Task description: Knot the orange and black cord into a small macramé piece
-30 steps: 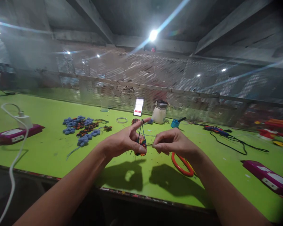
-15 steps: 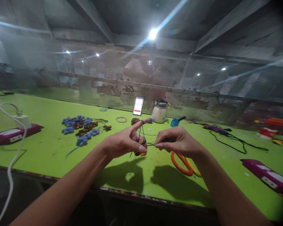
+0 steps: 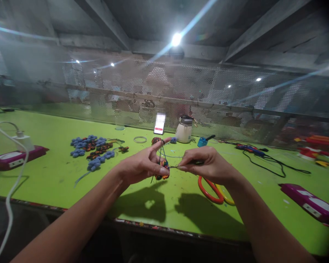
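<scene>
My left hand (image 3: 145, 160) pinches a small crocheted piece (image 3: 162, 173) in black, orange and red yarn between thumb and fingers. Its index finger points out, with dark yarn (image 3: 162, 148) looped round it and running down to the piece. My right hand (image 3: 207, 164) is closed on a thin crochet hook (image 3: 174, 167), whose tip reaches the piece's right side. Most of the hook is hidden by the fingers. Below the right hand lie scissors with red and yellow handles (image 3: 211, 195), partly covered by the wrist.
Blue and dark crocheted flowers (image 3: 94, 149) lie left on the green table (image 3: 79, 197). A phone (image 3: 159, 124), a pale jar (image 3: 184, 131) and a blue pot (image 3: 202, 141) stand behind the hands. Purple power strips (image 3: 309, 202) and dark cables (image 3: 279, 164) are at the sides.
The view has shifted slightly. Both hands keep their holds, and the hook lies at a slightly different angle against the crocheted piece.
</scene>
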Demonstrator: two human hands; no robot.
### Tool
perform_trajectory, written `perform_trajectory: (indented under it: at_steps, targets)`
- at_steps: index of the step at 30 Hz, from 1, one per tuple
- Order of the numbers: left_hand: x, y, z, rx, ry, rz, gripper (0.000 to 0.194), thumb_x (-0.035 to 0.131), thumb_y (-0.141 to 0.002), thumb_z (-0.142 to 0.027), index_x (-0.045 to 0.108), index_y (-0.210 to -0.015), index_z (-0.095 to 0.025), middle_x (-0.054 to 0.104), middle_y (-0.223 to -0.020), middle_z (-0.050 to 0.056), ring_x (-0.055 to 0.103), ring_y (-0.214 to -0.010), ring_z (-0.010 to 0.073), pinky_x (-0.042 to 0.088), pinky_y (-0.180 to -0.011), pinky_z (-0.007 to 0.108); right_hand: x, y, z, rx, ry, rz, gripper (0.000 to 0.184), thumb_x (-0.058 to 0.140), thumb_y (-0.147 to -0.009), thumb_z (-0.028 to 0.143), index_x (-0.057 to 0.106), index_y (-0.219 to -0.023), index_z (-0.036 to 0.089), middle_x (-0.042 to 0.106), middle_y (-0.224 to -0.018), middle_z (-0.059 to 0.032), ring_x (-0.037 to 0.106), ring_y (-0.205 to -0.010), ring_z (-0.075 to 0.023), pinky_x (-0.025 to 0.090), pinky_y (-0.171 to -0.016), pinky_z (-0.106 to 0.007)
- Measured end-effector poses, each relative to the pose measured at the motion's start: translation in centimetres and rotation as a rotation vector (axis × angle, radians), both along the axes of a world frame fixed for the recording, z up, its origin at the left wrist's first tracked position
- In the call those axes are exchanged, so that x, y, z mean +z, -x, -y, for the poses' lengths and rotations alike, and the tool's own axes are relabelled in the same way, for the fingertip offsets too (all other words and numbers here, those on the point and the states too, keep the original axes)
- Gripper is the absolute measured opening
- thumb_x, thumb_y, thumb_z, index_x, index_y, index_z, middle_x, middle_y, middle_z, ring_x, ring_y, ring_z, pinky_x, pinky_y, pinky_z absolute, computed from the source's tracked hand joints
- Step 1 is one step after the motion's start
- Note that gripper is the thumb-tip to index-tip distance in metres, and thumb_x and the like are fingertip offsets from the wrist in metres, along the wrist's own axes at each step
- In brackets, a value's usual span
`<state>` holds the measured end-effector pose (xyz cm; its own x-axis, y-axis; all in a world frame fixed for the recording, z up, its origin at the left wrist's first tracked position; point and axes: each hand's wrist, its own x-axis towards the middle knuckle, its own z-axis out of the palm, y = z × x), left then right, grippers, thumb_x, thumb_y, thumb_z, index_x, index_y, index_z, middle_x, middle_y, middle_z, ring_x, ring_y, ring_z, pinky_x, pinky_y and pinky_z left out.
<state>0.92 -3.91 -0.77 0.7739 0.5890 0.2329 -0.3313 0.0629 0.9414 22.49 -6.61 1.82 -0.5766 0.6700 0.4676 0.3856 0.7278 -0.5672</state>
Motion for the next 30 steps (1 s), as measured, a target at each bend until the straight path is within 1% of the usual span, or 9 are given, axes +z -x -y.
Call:
perform_trajectory:
  at_steps: [6, 12, 15, 20, 24, 27, 30]
  targets:
    - [0.1, 0.0, 0.1, 0.006, 0.022, -0.008, 0.094, 0.065, -0.066, 0.002, 0.016, -0.141, -0.025, 0.054, -0.057, -0.005, 0.052, -0.058, 0.0095, 0.036, -0.055, 0.020, 0.0, 0.0, 0.1, 0.011, -0.060, 0.015, 0.012, 0.064, -0.076, 0.024, 0.068, -0.071, 0.013, 0.063, -0.063, -0.0040, 0.054, -0.057, -0.0122, 0.042, -0.054, -0.026]
    - [0.0, 0.0, -0.2, -0.032, 0.058, -0.015, 0.096, 0.066, -0.064, 0.001, 0.013, -0.141, -0.021, 0.057, -0.060, -0.004, 0.053, -0.058, 0.0090, 0.035, -0.053, 0.018, 0.1, 0.0, 0.2, 0.027, -0.112, 0.042, 0.010, 0.064, -0.076, 0.020, 0.067, -0.070, 0.013, 0.061, -0.062, -0.0040, 0.054, -0.056, -0.0126, 0.043, -0.054, -0.026]
    - [-0.1, 0.0, -0.4, -0.054, 0.074, -0.026, 0.097, 0.066, -0.063, 0.001, 0.012, -0.141, -0.019, 0.059, -0.063, -0.003, 0.054, -0.059, 0.0092, 0.035, -0.054, 0.019, 0.2, -0.1, 0.2, 0.035, -0.127, 0.069, 0.010, 0.063, -0.076, 0.019, 0.067, -0.070, 0.013, 0.061, -0.061, -0.0041, 0.054, -0.055, -0.0124, 0.043, -0.053, -0.026]
    - [-0.5, 0.2, -0.9, -0.076, 0.081, -0.015, 0.092, 0.064, -0.064, 0.001, 0.016, -0.141, -0.019, 0.061, -0.065, -0.001, 0.056, -0.059, 0.0096, 0.038, -0.057, 0.021, 0.3, -0.3, 0.1, 0.030, -0.119, 0.089, 0.010, 0.064, -0.076, 0.020, 0.067, -0.070, 0.013, 0.062, -0.062, -0.0040, 0.054, -0.055, -0.0123, 0.043, -0.054, -0.026]
    - [-0.5, 0.2, -1.0, -0.074, 0.069, -0.019, 0.090, 0.063, -0.066, 0.001, 0.017, -0.141, -0.019, 0.060, -0.065, 0.000, 0.056, -0.063, 0.0111, 0.040, -0.059, 0.022, 0.1, -0.6, -0.2, 0.045, -0.035, 0.075, 0.010, 0.065, -0.075, 0.020, 0.068, -0.072, 0.012, 0.063, -0.064, -0.0050, 0.055, -0.058, -0.0127, 0.043, -0.055, -0.026]
    - [-0.4, 0.2, -1.0, -0.039, 0.047, -0.039, 0.088, 0.063, -0.065, 0.002, 0.021, -0.140, -0.019, 0.058, -0.067, -0.001, 0.054, -0.064, 0.0098, 0.039, -0.059, 0.020, -0.1, -0.6, -0.5, 0.071, 0.105, 0.024, 0.008, 0.066, -0.073, 0.019, 0.068, -0.071, 0.012, 0.062, -0.062, -0.0036, 0.053, -0.056, -0.0109, 0.042, -0.053, -0.024]
    - [-0.5, 0.1, -1.1, 0.016, 0.000, -0.065, 0.086, 0.065, -0.064, 0.002, 0.027, -0.138, -0.020, 0.057, -0.070, -0.001, 0.053, -0.062, 0.0084, 0.039, -0.059, 0.021, -0.5, -0.3, -0.8, 0.070, 0.243, -0.047, 0.010, 0.068, -0.071, 0.021, 0.068, -0.068, 0.012, 0.056, -0.054, 0.0000, 0.047, -0.047, -0.0077, 0.038, -0.045, -0.021]
